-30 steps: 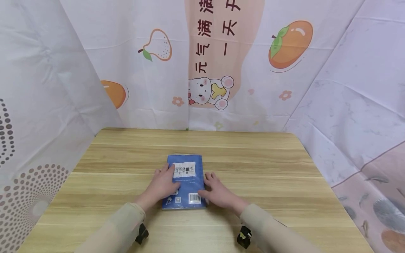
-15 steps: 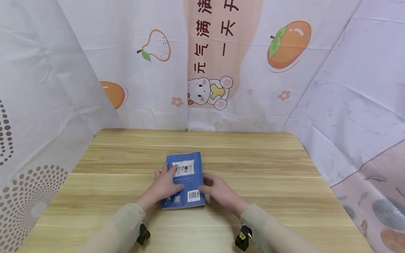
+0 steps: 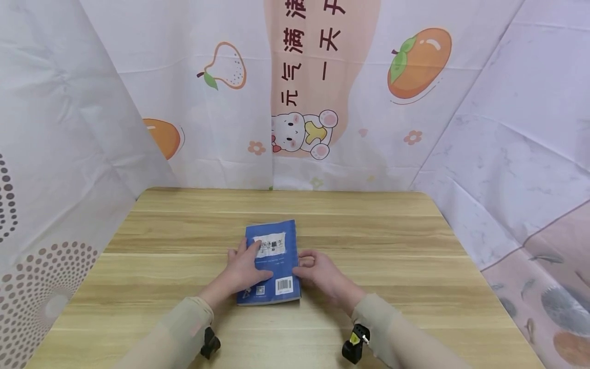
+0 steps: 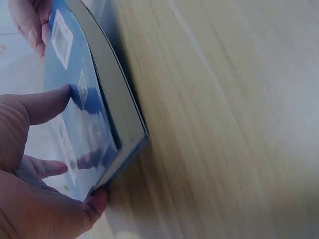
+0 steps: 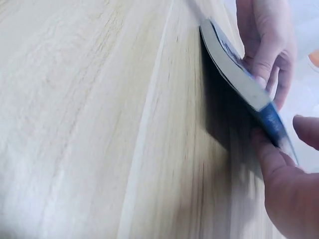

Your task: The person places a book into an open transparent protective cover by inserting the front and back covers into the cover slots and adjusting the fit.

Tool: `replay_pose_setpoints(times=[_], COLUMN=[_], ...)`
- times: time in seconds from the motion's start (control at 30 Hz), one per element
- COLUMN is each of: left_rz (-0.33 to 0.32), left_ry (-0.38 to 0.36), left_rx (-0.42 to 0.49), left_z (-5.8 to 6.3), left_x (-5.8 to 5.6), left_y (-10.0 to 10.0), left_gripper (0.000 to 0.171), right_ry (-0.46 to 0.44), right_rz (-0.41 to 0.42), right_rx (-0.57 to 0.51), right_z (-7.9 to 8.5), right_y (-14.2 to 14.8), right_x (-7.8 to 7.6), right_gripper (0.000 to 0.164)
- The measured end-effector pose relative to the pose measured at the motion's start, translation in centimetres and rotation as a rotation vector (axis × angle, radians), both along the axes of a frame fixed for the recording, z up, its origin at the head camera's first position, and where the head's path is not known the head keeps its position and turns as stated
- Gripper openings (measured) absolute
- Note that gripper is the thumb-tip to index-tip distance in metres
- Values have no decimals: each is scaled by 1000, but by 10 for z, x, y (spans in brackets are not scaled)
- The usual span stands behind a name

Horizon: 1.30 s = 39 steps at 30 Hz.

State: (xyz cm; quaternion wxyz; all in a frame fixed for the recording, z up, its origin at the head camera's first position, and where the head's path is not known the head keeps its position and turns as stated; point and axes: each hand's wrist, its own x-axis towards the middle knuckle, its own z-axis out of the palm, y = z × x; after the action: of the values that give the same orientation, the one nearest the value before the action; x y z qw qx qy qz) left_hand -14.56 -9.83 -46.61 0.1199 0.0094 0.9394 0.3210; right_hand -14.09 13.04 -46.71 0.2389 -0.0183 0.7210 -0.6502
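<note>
A blue paperback book (image 3: 276, 266) lies back cover up, with a barcode label and a pale drawing on it. Its right side is raised off the table, and a dark shadow shows beneath it in the right wrist view. My left hand (image 3: 239, 271) rests across the left part of the cover with fingers spread. In the left wrist view its thumb (image 4: 47, 105) presses the cover, and another finger sits at the book's edge. My right hand (image 3: 324, 277) holds the raised right edge, fingers tucked underneath and thumb above the cover.
The wood-grain table (image 3: 369, 230) reaches out around the book on all sides. White printed cloth (image 3: 207, 128) hangs behind it and at both sides. Black wrist cameras, such as the right one (image 3: 354, 343), hang below the sleeves.
The book's right side has come up from lying flat, and the book sits at a slight turn. My right fingers have gone under its edge; my left hand stays on the cover.
</note>
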Motion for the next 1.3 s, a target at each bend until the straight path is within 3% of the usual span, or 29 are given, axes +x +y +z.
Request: replay_pose_setpoints(times=[0.2, 0.63, 0.87, 1.3], left_rz=[11, -12, -13, -47], left_ry=[-6, -22, -45, -97], left_rx=[34, 111, 211, 434], left_z=[0, 1, 3, 7], left_x=[0, 1, 0, -2], left_y=[3, 7, 7, 2], left_gripper=[93, 90, 89, 94], right_ry=[-55, -55, -67, -1], right_rz=[1, 1, 7, 60], right_rx=[-124, -112, -186, -265], right_z=[-1, 7, 13, 21], right_y=[1, 7, 12, 18], right_x=[-2, -2, -4, -6], right_gripper=[53, 50, 55, 62])
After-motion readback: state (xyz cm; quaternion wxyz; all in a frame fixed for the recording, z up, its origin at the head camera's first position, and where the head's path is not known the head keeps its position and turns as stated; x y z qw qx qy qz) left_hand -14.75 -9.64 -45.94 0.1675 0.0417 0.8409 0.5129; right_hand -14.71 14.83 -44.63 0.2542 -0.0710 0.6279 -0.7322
